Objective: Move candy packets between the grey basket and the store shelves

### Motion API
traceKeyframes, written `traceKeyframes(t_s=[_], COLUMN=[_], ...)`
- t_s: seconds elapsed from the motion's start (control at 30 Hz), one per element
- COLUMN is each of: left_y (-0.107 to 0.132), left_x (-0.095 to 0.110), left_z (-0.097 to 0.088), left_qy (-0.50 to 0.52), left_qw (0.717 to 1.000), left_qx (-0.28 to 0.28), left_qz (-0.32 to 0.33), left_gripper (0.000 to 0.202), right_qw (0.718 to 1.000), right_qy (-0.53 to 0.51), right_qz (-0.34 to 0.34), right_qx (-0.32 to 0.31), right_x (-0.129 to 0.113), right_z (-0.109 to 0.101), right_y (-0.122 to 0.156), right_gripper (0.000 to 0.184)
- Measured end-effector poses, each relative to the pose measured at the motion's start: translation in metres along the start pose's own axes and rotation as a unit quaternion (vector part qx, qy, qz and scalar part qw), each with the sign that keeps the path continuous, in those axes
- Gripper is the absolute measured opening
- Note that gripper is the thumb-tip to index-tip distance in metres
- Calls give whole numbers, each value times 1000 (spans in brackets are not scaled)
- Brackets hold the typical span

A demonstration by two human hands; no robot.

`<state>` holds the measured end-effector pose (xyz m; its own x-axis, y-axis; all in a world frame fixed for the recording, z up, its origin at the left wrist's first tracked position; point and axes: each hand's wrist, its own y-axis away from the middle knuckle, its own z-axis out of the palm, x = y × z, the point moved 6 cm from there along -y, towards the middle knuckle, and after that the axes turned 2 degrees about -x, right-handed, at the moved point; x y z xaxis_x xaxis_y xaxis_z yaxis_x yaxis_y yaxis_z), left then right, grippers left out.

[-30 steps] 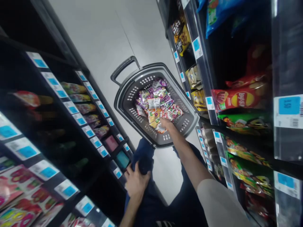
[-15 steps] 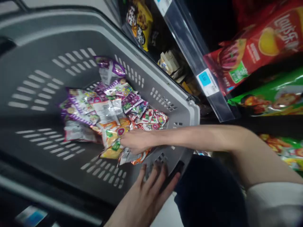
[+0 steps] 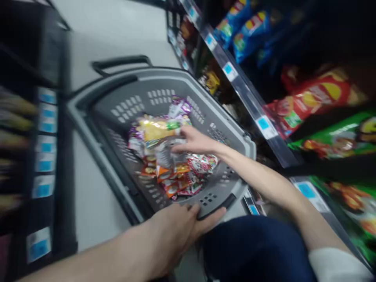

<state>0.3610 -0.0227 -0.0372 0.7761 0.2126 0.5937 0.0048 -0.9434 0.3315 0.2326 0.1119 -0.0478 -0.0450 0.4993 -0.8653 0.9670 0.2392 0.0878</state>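
Note:
A grey plastic shopping basket point(image 3: 129, 105) stands on the floor in the aisle, holding a heap of small snack packets point(image 3: 179, 178). My right hand point(image 3: 195, 143) reaches into it and is closed on a bunch of packets, a yellow one point(image 3: 157, 130) on top, lifted a little above the heap. My left hand point(image 3: 176, 231) lies on the basket's near rim with its fingers curled over the edge. The picture is smeared by motion.
Shelves on the right carry red crisp bags point(image 3: 311, 98), green bags point(image 3: 337, 137) and blue bags point(image 3: 243, 27) behind blue price tags. A dark shelf with price tags point(image 3: 44, 149) lines the left. The basket's pull handle point(image 3: 120, 62) points away. My knee point(image 3: 258, 246) is below.
My right hand moved from the near side of the heap to its middle and raised some packets. My left hand shifted onto the rim. The view pulled back.

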Motion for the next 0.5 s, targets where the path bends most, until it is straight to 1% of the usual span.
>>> traceKeyframes(t_s=[0.03, 0.07, 0.1, 0.13, 0.17, 0.2, 0.23, 0.27, 0.3, 0.33, 0.37, 0.4, 0.43, 0.47, 0.5], left_y=[5, 10, 15, 20, 23, 24, 24, 22, 19, 17, 14, 10, 5, 0, -5], left_x=[-6, -13, -19, -27, -37, -51, -68, -87, -104, -117, -127, -132, -134, -134, -134], left_z=[-15, -31, -46, -61, -74, -84, -92, -100, -108, -116, -122, -126, -129, -131, -133], left_qy=[67, 124, 156, 162, 145, 112, 73, 36, 11, 5, 24, 68, 131, 204, 278], left_qw=[998, 992, 986, 985, 988, 993, 997, 995, 987, 973, 957, 942, 926, 906, 879], left_qx=[-20, -36, -50, -55, -53, -40, -12, 34, 97, 168, 239, 297, 341, 368, 388], left_qz=[-9, -6, 9, 23, 25, 8, -31, -82, -130, -159, -163, -140, -94, -39, 12], left_gripper=[74, 56, 36, 23, 24, 30, 35, 37, 37, 36, 38, 45, 53, 59, 61], right_qw=[996, 985, 968, 947, 924, 901, 878, 855, 834, 816, 803, 795, 793, 795, 800], right_qy=[-74, -145, -211, -271, -324, -372, -415, -453, -486, -511, -528, -537, -539, -537, -532], right_qz=[-19, -24, -16, -2, 11, 23, 30, 34, 37, 41, 41, 39, 35, 33, 32], right_qx=[40, 86, 133, 171, 202, 223, 238, 250, 260, 267, 274, 279, 281, 279, 274], right_x=[-6, -9, -10, -9, -7, -6, -6, -5, -4, -3, -1, 0, 0, 0, -1], right_z=[-8, -16, -23, -29, -33, -37, -39, -42, -44, -46, -48, -50, -51, -51, -50], right_y=[2, 5, 8, 11, 15, 18, 20, 22, 23, 24, 25, 25, 25, 24, 23], right_gripper=[30, 34, 37, 40, 41, 40, 38, 34, 31, 28, 25, 24, 24, 24, 24])
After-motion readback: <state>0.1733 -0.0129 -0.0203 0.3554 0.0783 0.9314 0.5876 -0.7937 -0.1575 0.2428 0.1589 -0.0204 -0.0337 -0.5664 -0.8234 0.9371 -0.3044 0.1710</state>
